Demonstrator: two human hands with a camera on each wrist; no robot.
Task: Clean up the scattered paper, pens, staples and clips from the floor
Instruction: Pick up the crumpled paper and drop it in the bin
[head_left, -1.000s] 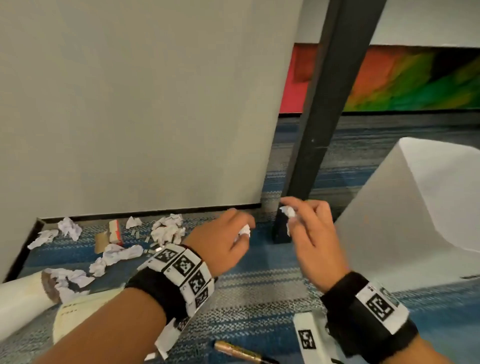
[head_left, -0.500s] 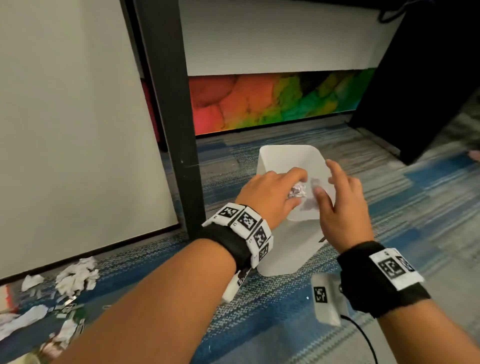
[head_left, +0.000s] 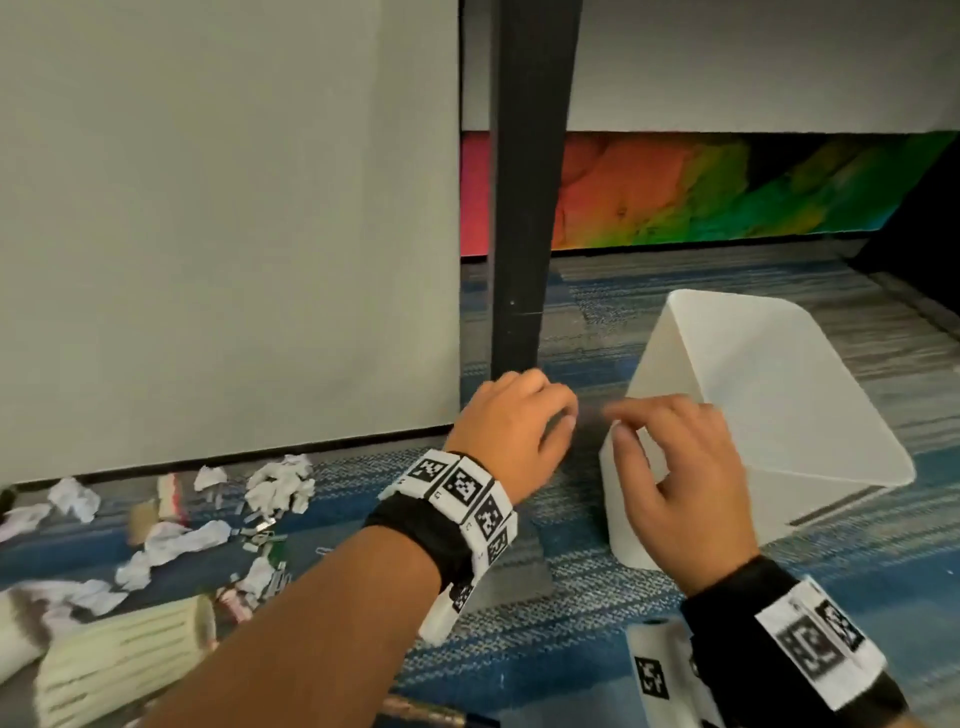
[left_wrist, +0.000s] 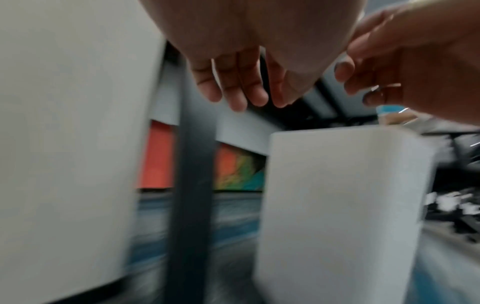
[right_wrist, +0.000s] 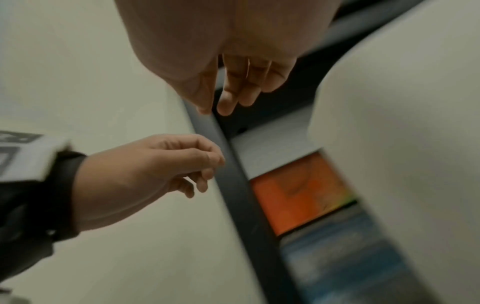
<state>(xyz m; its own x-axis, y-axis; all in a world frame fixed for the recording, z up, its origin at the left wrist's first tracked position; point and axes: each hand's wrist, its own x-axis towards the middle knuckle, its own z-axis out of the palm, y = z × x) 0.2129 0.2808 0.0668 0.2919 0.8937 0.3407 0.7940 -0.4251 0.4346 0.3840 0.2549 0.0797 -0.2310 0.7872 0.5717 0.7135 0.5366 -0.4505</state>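
My left hand (head_left: 563, 415) and right hand (head_left: 623, 426) hover side by side just left of the white waste bin (head_left: 631, 525), at the height of its near rim. Both hold nothing. In the left wrist view the left hand's (left_wrist: 241, 96) fingers hang loosely, with the bin (left_wrist: 337, 205) below and to the right. The right wrist view shows the right hand (right_wrist: 221, 105) with relaxed, empty fingers. Crumpled paper scraps (head_left: 280, 486) and small staples and clips (head_left: 260, 535) lie scattered on the carpet at the left. A gold pen (head_left: 426, 714) lies at the bottom edge.
A black desk leg (head_left: 524, 208) stands right behind my hands, next to a white panel (head_left: 228, 234) on the left. A ribbed paper roll (head_left: 119, 660) lies at the lower left. A small red and white box (head_left: 169, 488) sits among the scraps.
Both hands held small paper balls and carried them over the bin. Now the paper is gone from both hands, which have drawn back left of the bin.
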